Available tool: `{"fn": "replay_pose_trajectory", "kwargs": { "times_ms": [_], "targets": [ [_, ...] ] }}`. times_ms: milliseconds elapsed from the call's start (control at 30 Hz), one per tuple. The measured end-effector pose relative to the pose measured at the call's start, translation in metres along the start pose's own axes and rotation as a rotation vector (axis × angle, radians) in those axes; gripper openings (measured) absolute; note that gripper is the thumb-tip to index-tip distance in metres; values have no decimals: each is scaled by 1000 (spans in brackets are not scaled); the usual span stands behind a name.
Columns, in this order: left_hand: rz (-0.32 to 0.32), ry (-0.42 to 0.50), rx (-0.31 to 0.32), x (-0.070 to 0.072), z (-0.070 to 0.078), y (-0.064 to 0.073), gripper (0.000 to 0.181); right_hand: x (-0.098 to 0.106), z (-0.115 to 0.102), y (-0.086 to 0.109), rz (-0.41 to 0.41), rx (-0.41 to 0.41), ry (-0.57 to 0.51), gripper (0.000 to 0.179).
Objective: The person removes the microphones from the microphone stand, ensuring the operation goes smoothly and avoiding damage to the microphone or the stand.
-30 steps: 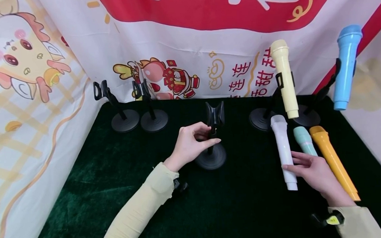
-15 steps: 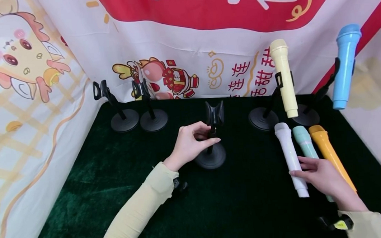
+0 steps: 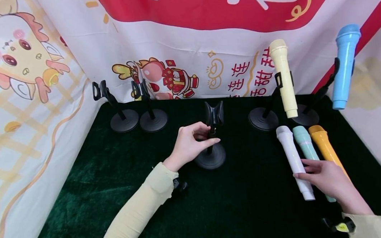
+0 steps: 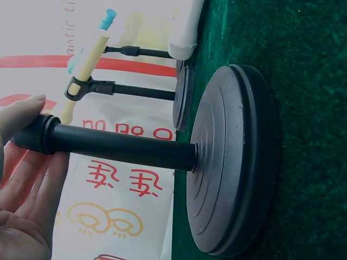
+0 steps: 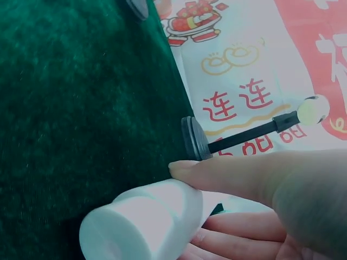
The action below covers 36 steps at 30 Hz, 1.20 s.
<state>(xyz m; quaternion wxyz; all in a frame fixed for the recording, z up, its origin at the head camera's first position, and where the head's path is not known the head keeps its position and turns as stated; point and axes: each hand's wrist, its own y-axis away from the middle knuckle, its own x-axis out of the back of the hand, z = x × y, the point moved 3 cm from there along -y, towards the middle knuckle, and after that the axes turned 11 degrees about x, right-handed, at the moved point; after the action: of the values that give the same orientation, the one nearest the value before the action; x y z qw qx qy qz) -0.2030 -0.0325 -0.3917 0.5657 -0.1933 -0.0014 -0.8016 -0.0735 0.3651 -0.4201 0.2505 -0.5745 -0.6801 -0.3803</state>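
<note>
Near the table's middle, my left hand [image 3: 192,144] grips the post of a black microphone stand [image 3: 212,157]; its forked cradle holds nothing. The left wrist view shows thumb and fingers round the collar [image 4: 38,132] atop the post, with the round base on the cloth. At the right, my right hand [image 3: 329,178] holds a white microphone [image 3: 291,149] by its lower handle, thumb on one side and fingers on the other. Its end [image 5: 116,233] faces the right wrist camera. Beside it lie a mint microphone [image 3: 305,143] and an orange microphone [image 3: 324,144], partly hidden by that hand.
Two black stands [image 3: 124,120] with bare clips stand at the back left. At the back right, a cream microphone [image 3: 283,81] and a blue microphone [image 3: 346,67] sit tilted in stands. Dark green cloth [image 3: 240,202] covers the table; printed curtains [image 3: 180,40] rise behind it.
My right hand has moved right and toward me with the white microphone, bringing it down alongside the mint one. My left hand and its stand have stayed put.
</note>
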Motion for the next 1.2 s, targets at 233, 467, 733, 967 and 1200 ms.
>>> {"fn": "replay_pose_trajectory", "kwargs": {
  "times_ms": [233, 467, 733, 967, 1200],
  "targets": [
    [4, 7, -3, 1, 0, -1, 20, 3, -5, 2, 31, 3, 75, 80],
    [0, 9, 0, 1, 1, 0, 20, 5, -15, 3, 100, 38, 133, 76],
    [0, 12, -3, 1, 1, 1, 21, 5, -41, 2, 291, 174, 119, 68],
    [-2, 7, -5, 1, 3, 1, 21, 0, -71, -10, 357, 265, -1, 67],
    [-6, 1, 0, 1, 2, 1, 20, -4, -101, -26, 368, 366, -108, 55]
  ]
}}
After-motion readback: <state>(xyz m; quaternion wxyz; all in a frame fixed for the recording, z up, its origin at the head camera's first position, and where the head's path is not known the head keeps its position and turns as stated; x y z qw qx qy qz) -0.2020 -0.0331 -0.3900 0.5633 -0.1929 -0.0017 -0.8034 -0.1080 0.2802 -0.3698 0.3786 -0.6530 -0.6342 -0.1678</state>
